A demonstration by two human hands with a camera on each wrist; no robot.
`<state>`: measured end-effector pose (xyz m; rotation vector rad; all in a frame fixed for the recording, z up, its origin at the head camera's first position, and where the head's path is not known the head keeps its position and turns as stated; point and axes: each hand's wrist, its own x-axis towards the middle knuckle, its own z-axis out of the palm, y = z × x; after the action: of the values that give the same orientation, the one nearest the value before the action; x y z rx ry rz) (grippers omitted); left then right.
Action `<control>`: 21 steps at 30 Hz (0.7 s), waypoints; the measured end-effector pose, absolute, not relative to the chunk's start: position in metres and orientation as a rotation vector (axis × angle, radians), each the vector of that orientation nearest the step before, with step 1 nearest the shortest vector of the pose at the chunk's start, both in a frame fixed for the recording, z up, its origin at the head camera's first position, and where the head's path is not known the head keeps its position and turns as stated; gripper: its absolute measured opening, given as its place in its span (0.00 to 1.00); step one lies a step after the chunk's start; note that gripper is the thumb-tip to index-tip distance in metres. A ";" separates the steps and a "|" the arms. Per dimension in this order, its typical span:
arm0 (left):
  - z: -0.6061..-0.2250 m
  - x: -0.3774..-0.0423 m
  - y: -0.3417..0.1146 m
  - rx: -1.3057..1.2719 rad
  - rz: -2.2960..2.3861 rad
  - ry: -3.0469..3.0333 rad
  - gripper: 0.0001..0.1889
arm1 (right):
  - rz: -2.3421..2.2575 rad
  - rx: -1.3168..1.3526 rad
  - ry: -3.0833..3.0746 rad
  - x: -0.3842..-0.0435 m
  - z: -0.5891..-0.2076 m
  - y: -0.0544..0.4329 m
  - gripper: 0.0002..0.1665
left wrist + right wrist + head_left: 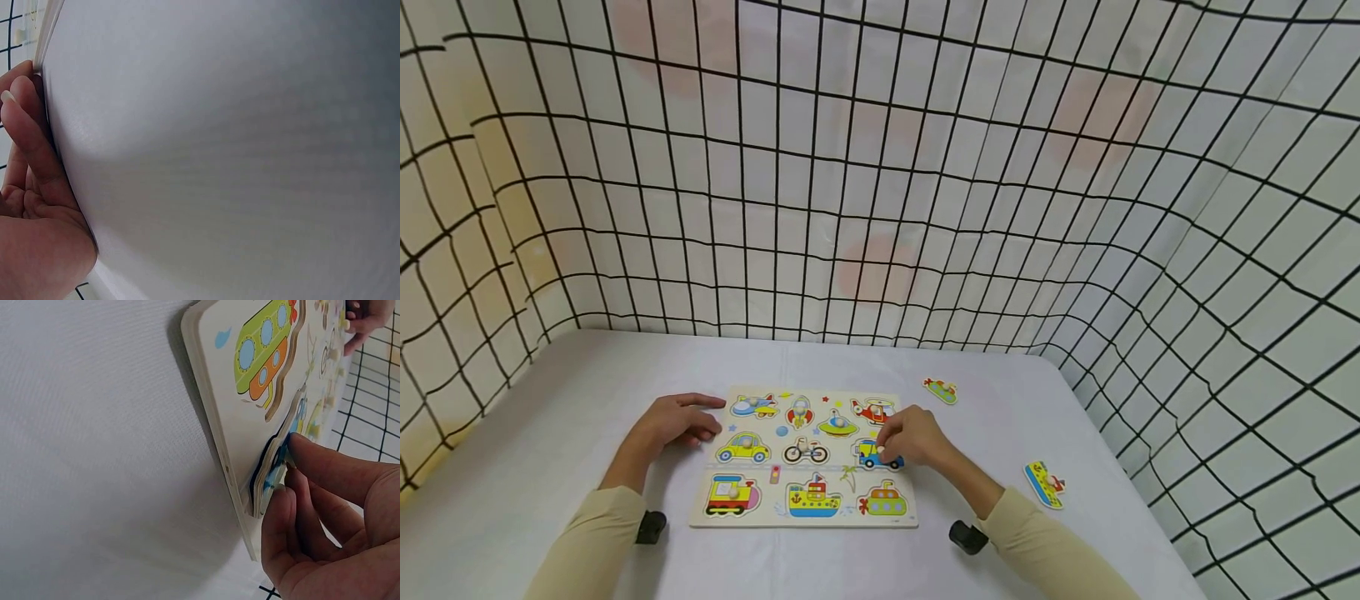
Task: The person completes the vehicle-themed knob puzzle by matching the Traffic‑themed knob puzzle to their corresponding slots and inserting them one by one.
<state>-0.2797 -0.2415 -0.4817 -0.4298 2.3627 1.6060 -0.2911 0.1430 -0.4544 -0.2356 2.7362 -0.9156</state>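
My right hand (916,435) pinches the knob of a blue truck puzzle piece (880,455) at the right side of a wooden peg puzzle board (805,523). In the right wrist view, the edge of the truck piece (265,475) stands above the board surface; the fingers hide part of it. At the board's left edge, my left hand (679,421) rests on the table with loose fingers touching the board's side. On the board, the ship picture (813,498) and submarine picture (883,502) show without knobs. In the left wrist view, the left hand (40,162) lies at the edge.
A loose submarine piece (942,390) lies beyond the board's far right corner. A ship piece (1045,484) lies farther right, near my right forearm. Several knobbed pieces, such as the train (732,497), sit in the board. Black netting (835,221) surrounds the white table.
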 end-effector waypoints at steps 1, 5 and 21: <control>-0.482 -0.280 -0.241 -0.431 1.604 2.363 0.30 | -0.915 -0.234 2.738 -0.291 -0.454 0.143 0.08; -0.483 -0.281 -0.241 -0.428 1.601 2.366 0.31 | -0.920 -0.242 2.736 -0.291 -0.454 0.143 0.08; -0.479 -0.280 -0.241 -0.439 1.592 2.354 0.31 | -0.961 -0.241 2.671 -0.293 -0.458 0.145 0.07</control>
<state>-0.2804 -0.2415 -0.4791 -0.4393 2.3544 1.5917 -0.2929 0.1454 -0.4579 -0.2410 2.6711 -0.9610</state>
